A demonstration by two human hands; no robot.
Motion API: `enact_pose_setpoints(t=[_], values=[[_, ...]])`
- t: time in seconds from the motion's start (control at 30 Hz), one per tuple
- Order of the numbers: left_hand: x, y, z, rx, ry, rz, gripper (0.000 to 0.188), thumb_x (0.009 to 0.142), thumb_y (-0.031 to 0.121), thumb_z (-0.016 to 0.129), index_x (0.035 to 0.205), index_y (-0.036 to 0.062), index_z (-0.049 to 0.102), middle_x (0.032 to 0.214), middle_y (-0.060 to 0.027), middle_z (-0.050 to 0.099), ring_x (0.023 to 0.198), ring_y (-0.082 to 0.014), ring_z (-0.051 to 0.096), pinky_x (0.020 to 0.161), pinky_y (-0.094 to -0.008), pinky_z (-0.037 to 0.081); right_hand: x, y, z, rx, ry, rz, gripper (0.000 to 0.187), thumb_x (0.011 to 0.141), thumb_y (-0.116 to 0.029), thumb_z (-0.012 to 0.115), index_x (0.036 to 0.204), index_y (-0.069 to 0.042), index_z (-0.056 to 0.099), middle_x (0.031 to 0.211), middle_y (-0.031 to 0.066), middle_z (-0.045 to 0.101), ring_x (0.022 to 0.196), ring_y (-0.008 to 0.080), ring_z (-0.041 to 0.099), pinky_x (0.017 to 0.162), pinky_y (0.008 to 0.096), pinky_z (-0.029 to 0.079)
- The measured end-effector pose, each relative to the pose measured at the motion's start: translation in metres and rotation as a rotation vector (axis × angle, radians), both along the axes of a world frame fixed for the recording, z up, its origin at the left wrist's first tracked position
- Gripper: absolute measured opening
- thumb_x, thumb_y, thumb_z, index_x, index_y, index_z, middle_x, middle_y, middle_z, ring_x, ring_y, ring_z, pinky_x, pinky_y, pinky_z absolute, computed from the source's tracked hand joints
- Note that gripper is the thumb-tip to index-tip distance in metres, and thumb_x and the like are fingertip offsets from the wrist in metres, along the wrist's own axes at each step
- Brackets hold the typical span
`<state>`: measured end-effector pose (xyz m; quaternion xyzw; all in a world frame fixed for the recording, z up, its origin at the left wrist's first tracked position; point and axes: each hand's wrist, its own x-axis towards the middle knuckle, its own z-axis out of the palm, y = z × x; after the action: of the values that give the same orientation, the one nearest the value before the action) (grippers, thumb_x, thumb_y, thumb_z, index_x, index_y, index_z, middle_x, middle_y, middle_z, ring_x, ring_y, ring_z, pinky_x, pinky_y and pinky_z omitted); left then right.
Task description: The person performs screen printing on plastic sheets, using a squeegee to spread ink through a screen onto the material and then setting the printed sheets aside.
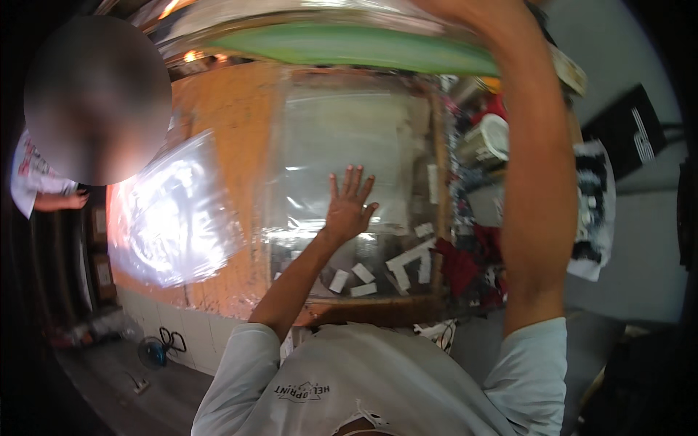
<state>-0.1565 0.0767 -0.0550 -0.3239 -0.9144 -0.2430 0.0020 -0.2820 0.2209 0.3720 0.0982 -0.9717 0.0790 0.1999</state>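
Note:
My left hand (351, 203) lies flat with its fingers spread on a clear plastic bag (342, 131). The bag rests on a shiny, see-through sheet over the table. At the top edge, my right hand (440, 7) is mostly cut off by the picture, and its fingers are hidden. It is nearest to a long raised panel with a green band (363, 49), which spans the far side of the table. Short white strips (363, 273) lie stuck near the table's close edge, below my left hand.
A stack of clear plastic bags (174, 218) spreads over the wooden tabletop (233, 109) at left. Beyond it stands another person (43, 174). To the right are a white-rimmed tub (494, 136), red cloths (458, 265) and a stained white cloth (592, 211). A black panel (625, 134) stands farther right.

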Motion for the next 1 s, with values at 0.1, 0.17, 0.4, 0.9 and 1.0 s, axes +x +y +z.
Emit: enact_pose_setpoints(t=[0.1, 0.17, 0.4, 0.9, 1.0], values=[[0.001, 0.017, 0.006, -0.015, -0.06, -0.086, 0.066, 0.098, 0.035, 0.064, 0.155, 0.0074, 0.045, 0.168, -0.0247, 0.024, 0.159, -0.0411, 0.014, 0.123, -0.069, 0.006, -0.007, 0.011, -0.002, -0.029, -0.026, 0.026, 0.048, 0.105, -0.035, 0.051, 0.093, 0.006, 0.071, 0.084, 0.0176, 0.071, 0.075, 0.0292, 0.069, 0.067, 0.0422, 0.058], [0.002, 0.022, 0.009, 0.013, -0.097, -0.108, 0.065, 0.098, 0.033, 0.064, 0.154, 0.0043, 0.045, 0.166, -0.0271, 0.026, 0.158, -0.0426, 0.015, 0.124, -0.0682, 0.005, -0.003, 0.015, -0.002, -0.053, -0.034, 0.048, 0.047, 0.105, -0.034, 0.05, 0.093, 0.006, 0.071, 0.083, 0.0172, 0.07, 0.073, 0.0283, 0.068, 0.065, 0.0414, 0.057], [0.034, 0.018, 0.01, -0.021, -0.118, 0.154, 0.062, 0.1, 0.028, 0.063, 0.152, 0.0005, 0.044, 0.166, -0.0288, 0.025, 0.158, -0.0434, 0.015, 0.123, -0.0692, 0.005, 0.013, 0.017, 0.006, -0.104, -0.06, 0.086, 0.044, 0.105, -0.03, 0.049, 0.093, 0.006, 0.071, 0.079, 0.0158, 0.068, 0.067, 0.0251, 0.065, 0.06, 0.0388, 0.055], [0.071, 0.007, 0.003, -0.098, -0.036, 0.088, 0.057, 0.103, 0.03, 0.058, 0.152, 0.0022, 0.046, 0.167, -0.0248, 0.023, 0.159, -0.0408, 0.01, 0.121, -0.0732, 0.003, 0.022, -0.02, 0.001, -0.039, -0.162, -0.091, 0.038, 0.106, -0.022, 0.046, 0.095, 0.006, 0.07, 0.07, 0.0129, 0.063, 0.055, 0.0184, 0.057, 0.049, 0.0332, 0.05], [0.069, 0.005, 0.023, -0.037, -0.11, 0.105, 0.055, 0.103, 0.025, 0.059, 0.151, 0.0031, 0.047, 0.166, -0.0243, 0.028, 0.159, -0.0399, 0.015, 0.121, -0.0722, 0.002, 0.03, -0.018, -0.008, -0.102, -0.226, -0.056, 0.038, 0.106, -0.022, 0.045, 0.096, 0.005, 0.069, 0.067, 0.0102, 0.061, 0.052, 0.0148, 0.054, 0.045, 0.0313, 0.048]])
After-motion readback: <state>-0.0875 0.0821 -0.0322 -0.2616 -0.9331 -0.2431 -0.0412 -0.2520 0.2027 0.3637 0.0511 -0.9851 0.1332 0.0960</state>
